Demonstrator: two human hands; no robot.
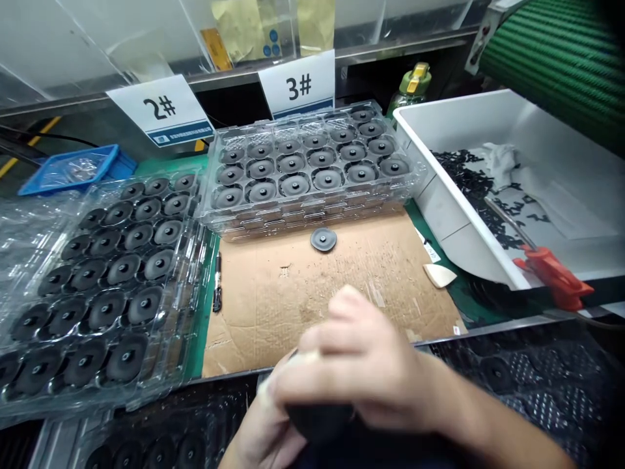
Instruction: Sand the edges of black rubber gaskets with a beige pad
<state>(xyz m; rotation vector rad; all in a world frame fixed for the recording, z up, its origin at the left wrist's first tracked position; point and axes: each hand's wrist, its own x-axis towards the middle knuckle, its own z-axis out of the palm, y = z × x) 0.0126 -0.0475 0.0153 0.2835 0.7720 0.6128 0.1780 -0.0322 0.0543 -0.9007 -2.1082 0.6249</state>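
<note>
At the bottom middle my right hand (361, 358) is curled over my left hand (268, 420), its fingers blurred and partly covering it. Between them shows a smooth black round part (319, 420), its lower edge dark against dark clothing. The fingers of both hands are closed around it. Beyond the hands, one loose dark grey disc (323, 240) with a small raised centre lies on a cardboard sheet (258, 280). Most of the part in my hands is hidden.
Clear trays of dark discs stand behind (312, 195) and at left (170, 293). A white bin (469, 228) at right contains small black clips; a red-handled tool (556, 277) rests on its rim. A black pen (217, 283) and a pale wedge (439, 275) flank the cardboard.
</note>
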